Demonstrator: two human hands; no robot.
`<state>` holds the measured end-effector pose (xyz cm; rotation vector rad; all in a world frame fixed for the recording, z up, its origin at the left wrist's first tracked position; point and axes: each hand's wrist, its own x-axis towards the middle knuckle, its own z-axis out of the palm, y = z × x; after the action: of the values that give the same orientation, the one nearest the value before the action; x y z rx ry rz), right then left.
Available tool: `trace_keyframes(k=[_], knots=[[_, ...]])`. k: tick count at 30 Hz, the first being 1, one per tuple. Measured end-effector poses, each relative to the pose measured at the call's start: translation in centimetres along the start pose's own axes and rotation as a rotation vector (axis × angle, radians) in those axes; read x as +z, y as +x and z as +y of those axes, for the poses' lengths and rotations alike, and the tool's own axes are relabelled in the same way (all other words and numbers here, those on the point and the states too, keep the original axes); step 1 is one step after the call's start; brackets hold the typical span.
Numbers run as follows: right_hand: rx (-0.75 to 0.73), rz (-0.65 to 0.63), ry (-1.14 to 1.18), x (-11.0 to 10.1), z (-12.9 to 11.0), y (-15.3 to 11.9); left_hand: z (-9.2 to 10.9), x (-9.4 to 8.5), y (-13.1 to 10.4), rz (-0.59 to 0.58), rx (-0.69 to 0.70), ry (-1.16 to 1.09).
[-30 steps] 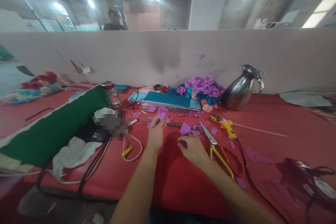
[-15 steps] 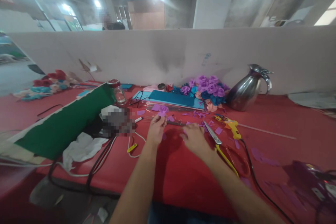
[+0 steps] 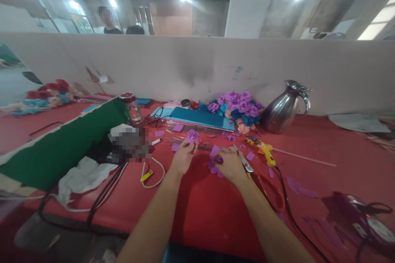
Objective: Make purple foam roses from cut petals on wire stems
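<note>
My left hand (image 3: 185,157) pinches a purple paper flower (image 3: 192,135), holding it upright above the table. To the right, my right hand (image 3: 231,165) is closed at the fingertips on purple paper petals (image 3: 212,166); how many pieces it grips is hard to see. Scissors (image 3: 247,164) with yellow and red handles lie beside that hand, partly covered by it and the forearm. A yellow glue gun (image 3: 269,155) rests farther right, a clear glue stick (image 3: 304,157) reaching out behind it. Cut purple paper (image 3: 178,128) is scattered around both hands.
Finished paper flowers (image 3: 242,104) are heaped at the back beside a steel jug (image 3: 282,109). Blue sheets (image 3: 197,116) lie near a lidded glass jar (image 3: 134,109). A green board (image 3: 64,144), cables and crumpled tissue (image 3: 83,176) occupy the left. A purple device (image 3: 362,218) sits right.
My right hand has closed on purple petals, which now show at its fingertips. My left hand still holds the flower. The view has shifted slightly to the right.
</note>
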<state>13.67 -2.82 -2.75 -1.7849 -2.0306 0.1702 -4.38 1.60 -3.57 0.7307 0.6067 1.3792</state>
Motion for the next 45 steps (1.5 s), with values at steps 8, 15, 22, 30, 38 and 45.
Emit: trace_keyframes(k=[8,15,22,30,38,45], knots=[[0.055,0.212,0.190,0.2,1.4,0.2,-1.8,2.1,-1.1,0.039,-0.035,0.028],[0.127,0.398,0.710,0.6,1.8,0.5,-3.2,4.4,-2.0,0.008,-0.060,0.015],[0.038,0.254,0.915,0.8,0.6,0.0,-2.2,3.7,-2.9,0.009,-0.038,0.215],[-0.028,0.261,0.824,0.6,0.2,-0.4,-2.1,3.1,-2.6,0.004,0.120,0.559],[0.003,0.196,0.849,0.7,0.2,-0.2,-2.6,2.4,-2.3,0.077,0.141,0.529],[0.057,0.204,0.913,0.6,-0.2,0.0,-2.4,2.4,-2.0,0.098,0.122,0.509]])
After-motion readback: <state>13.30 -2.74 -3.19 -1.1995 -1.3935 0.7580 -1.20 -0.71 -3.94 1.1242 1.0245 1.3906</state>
